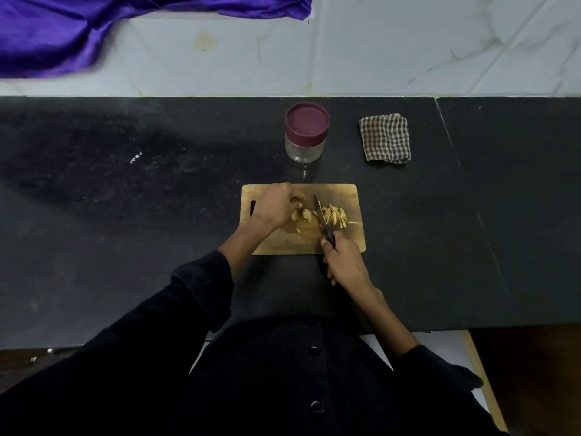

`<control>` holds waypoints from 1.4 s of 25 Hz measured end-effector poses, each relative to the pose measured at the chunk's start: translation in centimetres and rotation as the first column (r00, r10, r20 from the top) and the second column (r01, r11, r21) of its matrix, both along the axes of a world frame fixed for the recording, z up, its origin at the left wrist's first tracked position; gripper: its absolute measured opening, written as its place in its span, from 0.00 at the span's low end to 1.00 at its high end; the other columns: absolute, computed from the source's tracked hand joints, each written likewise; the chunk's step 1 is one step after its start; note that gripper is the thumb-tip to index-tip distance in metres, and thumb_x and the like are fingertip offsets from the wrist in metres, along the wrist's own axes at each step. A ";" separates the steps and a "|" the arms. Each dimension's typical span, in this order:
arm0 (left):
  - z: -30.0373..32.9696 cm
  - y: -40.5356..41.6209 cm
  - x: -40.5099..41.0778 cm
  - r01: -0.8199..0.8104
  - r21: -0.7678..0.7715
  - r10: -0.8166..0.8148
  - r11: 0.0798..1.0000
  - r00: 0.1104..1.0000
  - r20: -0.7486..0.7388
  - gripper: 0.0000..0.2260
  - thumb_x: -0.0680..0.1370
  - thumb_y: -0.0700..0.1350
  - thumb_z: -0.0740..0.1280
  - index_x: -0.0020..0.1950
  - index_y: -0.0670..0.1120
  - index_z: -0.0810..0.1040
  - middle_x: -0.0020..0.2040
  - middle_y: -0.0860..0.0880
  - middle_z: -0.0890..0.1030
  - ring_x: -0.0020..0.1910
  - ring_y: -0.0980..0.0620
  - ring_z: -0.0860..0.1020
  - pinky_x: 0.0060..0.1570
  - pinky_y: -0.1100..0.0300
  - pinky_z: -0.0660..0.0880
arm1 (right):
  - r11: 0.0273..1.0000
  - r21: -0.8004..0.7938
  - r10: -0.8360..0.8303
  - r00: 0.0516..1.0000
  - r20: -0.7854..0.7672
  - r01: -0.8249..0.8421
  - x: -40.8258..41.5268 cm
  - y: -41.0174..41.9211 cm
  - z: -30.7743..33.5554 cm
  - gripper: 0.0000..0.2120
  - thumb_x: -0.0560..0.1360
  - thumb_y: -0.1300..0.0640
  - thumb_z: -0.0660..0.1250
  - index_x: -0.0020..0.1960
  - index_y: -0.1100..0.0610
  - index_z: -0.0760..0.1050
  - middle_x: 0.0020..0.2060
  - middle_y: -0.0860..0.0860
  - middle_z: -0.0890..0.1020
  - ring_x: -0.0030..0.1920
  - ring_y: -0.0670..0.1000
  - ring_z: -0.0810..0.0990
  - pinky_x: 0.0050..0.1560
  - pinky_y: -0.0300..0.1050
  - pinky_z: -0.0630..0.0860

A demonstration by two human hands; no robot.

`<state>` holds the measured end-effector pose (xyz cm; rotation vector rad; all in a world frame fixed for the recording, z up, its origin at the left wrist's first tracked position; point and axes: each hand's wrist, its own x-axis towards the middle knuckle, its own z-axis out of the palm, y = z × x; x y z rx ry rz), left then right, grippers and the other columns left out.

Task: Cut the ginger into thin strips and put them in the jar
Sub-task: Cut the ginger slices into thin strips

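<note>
A wooden cutting board [342, 240] lies on the black counter. My left hand [275, 204] presses down on an uncut ginger piece [306, 214] near the board's middle. My right hand [344, 261] grips the black handle of a knife [321, 212], whose blade stands just right of the ginger piece. A pile of thin ginger strips [335, 215] lies right of the blade. Behind the board stands a clear glass jar [305, 149] with a maroon lid [307, 120] on it.
A folded checkered cloth [385, 138] lies right of the jar. Purple fabric [78, 23] hangs over the white tiled wall at the back left. The black counter [125, 215] stretches wide to the left and right of the board.
</note>
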<state>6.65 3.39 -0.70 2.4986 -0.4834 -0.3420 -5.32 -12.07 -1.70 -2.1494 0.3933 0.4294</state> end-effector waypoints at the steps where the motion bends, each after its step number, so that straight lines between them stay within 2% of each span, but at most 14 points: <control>1: -0.2 0.2 -0.5 -0.022 0.002 0.022 1.000 0.999 0.031 0.09 0.77 0.39 0.67 0.53 0.47 0.84 0.51 0.51 0.84 0.49 0.55 0.80 0.52 0.57 0.77 | 1.000 -0.013 0.007 1.000 -0.005 -0.007 -0.3 0.0 -0.1 0.08 0.84 0.54 0.56 0.57 0.58 0.70 0.42 0.58 0.80 0.27 0.51 0.78 0.21 0.42 0.72; 3: -0.5 0.2 -1.4 -0.054 0.023 0.052 0.998 0.996 0.067 0.08 0.77 0.41 0.68 0.54 0.48 0.84 0.51 0.52 0.84 0.50 0.55 0.80 0.51 0.56 0.78 | 0.998 -0.051 0.025 1.000 -0.011 -0.026 -0.8 0.2 -0.3 0.08 0.84 0.54 0.56 0.57 0.58 0.70 0.42 0.59 0.80 0.29 0.53 0.78 0.23 0.46 0.74; 6: -0.9 -0.2 -2.4 -0.093 0.066 0.086 0.993 0.991 0.097 0.08 0.77 0.44 0.67 0.54 0.50 0.83 0.53 0.52 0.83 0.51 0.53 0.80 0.48 0.58 0.77 | 0.991 -0.119 0.058 0.998 -0.010 -0.059 -0.9 0.5 -0.7 0.10 0.83 0.53 0.57 0.56 0.58 0.71 0.45 0.60 0.81 0.36 0.57 0.79 0.37 0.55 0.80; 8: -1.1 -0.4 -2.8 -0.106 0.075 0.097 0.992 0.989 0.108 0.08 0.78 0.45 0.67 0.54 0.50 0.83 0.53 0.52 0.83 0.52 0.53 0.80 0.49 0.57 0.77 | 0.989 -0.127 0.072 0.997 -0.021 -0.074 -0.9 0.7 -0.7 0.10 0.83 0.53 0.57 0.56 0.58 0.71 0.46 0.60 0.81 0.38 0.57 0.78 0.40 0.57 0.80; 11: -1.3 -0.6 -3.1 -0.133 0.066 0.124 0.989 0.985 0.118 0.08 0.78 0.44 0.67 0.55 0.50 0.82 0.54 0.51 0.82 0.52 0.52 0.80 0.51 0.53 0.77 | 0.988 -0.130 0.077 0.996 -0.038 -0.082 -0.8 0.8 -0.6 0.10 0.83 0.51 0.57 0.56 0.57 0.71 0.46 0.60 0.81 0.41 0.60 0.80 0.42 0.59 0.81; 18: -1.9 -0.7 -3.5 -0.157 0.057 0.149 0.986 0.982 0.119 0.07 0.78 0.46 0.67 0.54 0.49 0.82 0.54 0.50 0.82 0.51 0.51 0.80 0.50 0.51 0.78 | 0.977 -0.168 0.125 0.990 -0.068 -0.135 -0.7 0.8 0.0 0.11 0.83 0.51 0.57 0.59 0.57 0.71 0.48 0.60 0.81 0.46 0.64 0.82 0.45 0.60 0.80; 22: -1.9 -0.4 -3.6 -0.163 0.038 0.158 0.986 0.981 0.110 0.10 0.78 0.46 0.67 0.58 0.51 0.81 0.57 0.51 0.81 0.54 0.50 0.79 0.52 0.51 0.77 | 0.973 -0.197 0.114 0.993 -0.043 -0.121 -0.6 0.6 0.2 0.11 0.83 0.52 0.57 0.58 0.58 0.72 0.47 0.58 0.81 0.45 0.61 0.82 0.45 0.59 0.80; 27: -1.8 -0.4 -3.5 -0.144 0.057 0.138 0.988 0.985 0.099 0.10 0.78 0.46 0.67 0.58 0.50 0.82 0.59 0.50 0.80 0.56 0.50 0.78 0.53 0.53 0.76 | 0.960 -0.264 0.085 0.996 -0.025 -0.089 -0.7 0.0 0.5 0.11 0.83 0.54 0.56 0.58 0.60 0.72 0.46 0.57 0.80 0.48 0.59 0.80 0.48 0.56 0.78; 32: -1.8 -0.4 -3.6 -0.138 0.056 0.131 0.989 0.986 0.100 0.10 0.78 0.45 0.67 0.57 0.49 0.82 0.59 0.50 0.79 0.56 0.50 0.78 0.53 0.53 0.76 | 0.961 -0.246 0.133 0.991 0.009 -0.127 -0.4 1.1 1.0 0.12 0.83 0.52 0.56 0.59 0.58 0.71 0.47 0.56 0.80 0.48 0.57 0.80 0.48 0.57 0.78; 35: -1.7 -0.4 -3.5 -0.134 0.078 0.125 0.988 0.986 0.113 0.10 0.78 0.45 0.66 0.58 0.49 0.82 0.60 0.49 0.79 0.56 0.50 0.78 0.52 0.53 0.76 | 0.944 -0.288 0.170 0.985 0.006 -0.161 0.2 1.6 1.1 0.11 0.84 0.51 0.56 0.59 0.58 0.69 0.48 0.56 0.80 0.48 0.57 0.80 0.48 0.57 0.78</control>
